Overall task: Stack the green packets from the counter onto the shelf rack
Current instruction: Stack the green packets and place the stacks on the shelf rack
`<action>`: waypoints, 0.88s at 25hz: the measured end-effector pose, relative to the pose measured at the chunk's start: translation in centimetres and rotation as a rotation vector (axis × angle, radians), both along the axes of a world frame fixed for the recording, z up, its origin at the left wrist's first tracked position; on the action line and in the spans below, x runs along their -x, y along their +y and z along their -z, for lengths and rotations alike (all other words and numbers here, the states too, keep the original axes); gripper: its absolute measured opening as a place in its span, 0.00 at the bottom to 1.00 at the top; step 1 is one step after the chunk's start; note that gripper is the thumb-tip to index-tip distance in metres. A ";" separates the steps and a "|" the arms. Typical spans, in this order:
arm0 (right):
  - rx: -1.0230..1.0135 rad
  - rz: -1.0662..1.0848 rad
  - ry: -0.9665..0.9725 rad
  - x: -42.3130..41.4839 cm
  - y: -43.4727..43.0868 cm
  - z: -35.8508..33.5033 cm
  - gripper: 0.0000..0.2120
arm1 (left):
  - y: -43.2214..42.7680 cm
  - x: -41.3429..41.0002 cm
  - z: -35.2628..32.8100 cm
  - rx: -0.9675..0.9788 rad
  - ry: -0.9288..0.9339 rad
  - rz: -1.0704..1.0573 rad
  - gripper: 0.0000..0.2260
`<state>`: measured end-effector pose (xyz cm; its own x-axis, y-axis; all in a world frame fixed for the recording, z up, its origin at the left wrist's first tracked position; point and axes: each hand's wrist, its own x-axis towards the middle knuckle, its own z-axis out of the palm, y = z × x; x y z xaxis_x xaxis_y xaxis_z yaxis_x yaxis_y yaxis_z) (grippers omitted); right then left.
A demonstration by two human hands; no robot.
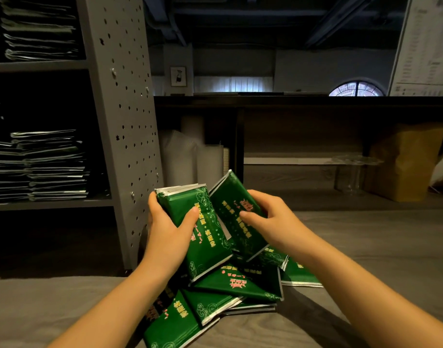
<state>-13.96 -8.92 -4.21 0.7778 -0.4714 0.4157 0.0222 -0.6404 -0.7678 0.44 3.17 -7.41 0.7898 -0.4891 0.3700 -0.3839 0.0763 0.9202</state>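
so right now the left hand is wrapped around a small bundle of green packets, thumb across the front and fingers behind. the right hand pinches a single packet that leans against the bundle's right edge, both held just above the loose pile on the counter. looks like the gathering step to me: get that single packet squared onto the bundle before anything goes to the shelf rack on the left. i'd line up the white sealed edges first (the film looks glossy, so probably slippery) and tap the long side flat so nothing fans out. the middle shelf already carries stacks with room above them, so that seems the likely landing spot, though i can't tell how deep it goes. don't grab too many at once, a fat bundle probably slides apart in one hand. plenty of packets are in the pile, so the job looks far from finished.
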 end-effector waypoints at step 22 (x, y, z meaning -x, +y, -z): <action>0.078 -0.022 -0.024 -2.8 3.7 3.9 0.46 | 0.0 0.3 0.1 0.043 0.038 0.075 0.49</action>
